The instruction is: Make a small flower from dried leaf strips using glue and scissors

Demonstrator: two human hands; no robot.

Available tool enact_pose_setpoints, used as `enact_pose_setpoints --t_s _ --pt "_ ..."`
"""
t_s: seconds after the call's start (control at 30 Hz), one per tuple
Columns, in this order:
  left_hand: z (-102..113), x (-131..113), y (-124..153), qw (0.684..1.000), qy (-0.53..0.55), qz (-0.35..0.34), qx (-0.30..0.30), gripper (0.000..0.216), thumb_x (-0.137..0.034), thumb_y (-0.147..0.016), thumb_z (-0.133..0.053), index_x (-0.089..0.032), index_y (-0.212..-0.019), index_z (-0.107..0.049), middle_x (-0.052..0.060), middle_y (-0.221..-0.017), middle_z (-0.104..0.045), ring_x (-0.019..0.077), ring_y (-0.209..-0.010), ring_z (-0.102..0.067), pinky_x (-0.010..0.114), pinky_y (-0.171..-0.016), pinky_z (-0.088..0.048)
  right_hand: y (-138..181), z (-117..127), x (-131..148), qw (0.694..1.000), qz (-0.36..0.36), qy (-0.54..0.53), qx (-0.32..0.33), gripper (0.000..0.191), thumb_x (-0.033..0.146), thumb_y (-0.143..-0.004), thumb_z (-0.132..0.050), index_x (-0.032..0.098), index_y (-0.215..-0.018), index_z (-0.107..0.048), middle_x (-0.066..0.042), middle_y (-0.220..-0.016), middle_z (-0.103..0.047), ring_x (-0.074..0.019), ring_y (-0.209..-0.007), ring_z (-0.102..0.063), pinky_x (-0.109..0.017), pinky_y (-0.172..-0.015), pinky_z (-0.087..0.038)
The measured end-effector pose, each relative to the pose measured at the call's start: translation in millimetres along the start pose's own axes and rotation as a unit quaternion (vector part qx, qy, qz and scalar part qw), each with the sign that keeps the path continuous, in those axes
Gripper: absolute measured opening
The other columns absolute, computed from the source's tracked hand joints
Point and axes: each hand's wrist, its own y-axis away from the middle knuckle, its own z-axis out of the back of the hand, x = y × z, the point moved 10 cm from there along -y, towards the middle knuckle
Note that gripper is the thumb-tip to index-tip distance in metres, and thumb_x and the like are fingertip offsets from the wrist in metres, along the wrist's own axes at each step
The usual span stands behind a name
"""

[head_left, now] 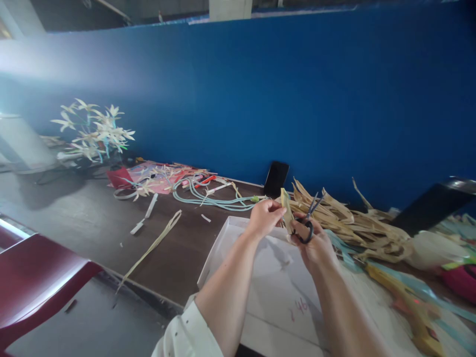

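My left hand is closed, pinching a folded pale-yellow strip of dried husk between thumb and fingers. My right hand grips a pair of black-handled scissors, its blades pointing up and away from me. The fingers of that hand also reach the lower end of the husk strip. Both hands are raised over a white shallow box lid with red handwriting on it. To the right of my hands lies a heap of dried tan husks.
A phone leans on the blue partition. A yellow glue gun lies at right. Blue cord, pink paper with scraps, a loose husk strip and white husk flowers are left. A red chair stands at the table edge.
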Motion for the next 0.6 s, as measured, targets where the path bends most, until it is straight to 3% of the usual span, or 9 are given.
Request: enact_pose_setpoints --t_s 0.17,0.3,0.6 --pt "-3.0 -1.5 1.3 1.000 -0.024 -0.004 0.009 0.016 -0.030 -0.071 -0.061 -0.014 -0.073 -0.059 0.000 -0.060 -0.058 0.0101 -0.051 -0.054 0.019 -0.047 -0.045 -1.8 1.1 -3.5 1.000 0.006 0.021 0.008 0.040 0.029 -0.055 -0.076 0.021 -0.092 -0.062 0.003 -0.065 -0.053 -0.0082 -0.050 -0.042 -0.021 -0.044 -0.030" --pt "-2.0 -2.4 -0.7 0.995 -0.088 -0.046 0.006 0.020 -0.035 -0.073 -0.058 -0.015 -0.076 -0.061 0.001 -0.064 -0.061 0.0108 -0.054 -0.055 0.019 -0.050 -0.043 -2.3 1.1 -3.5 1.000 0.007 0.010 0.008 0.042 0.027 -0.055 -0.076 0.021 -0.094 -0.061 0.003 -0.062 -0.053 -0.0089 -0.051 -0.043 -0.020 -0.042 -0.028" --pt "4.7 -17.4 3.9 0.967 -0.219 -0.118 -0.055 0.014 -0.031 -0.074 -0.056 -0.018 -0.075 -0.062 0.002 -0.073 -0.065 0.0135 -0.067 -0.056 0.022 -0.063 -0.041 0.7 -1.1 -1.8 1.000 -0.011 0.008 0.006 0.039 0.025 -0.055 -0.076 0.021 -0.091 -0.063 0.002 -0.062 -0.055 -0.0116 -0.056 -0.050 -0.021 -0.044 -0.032"
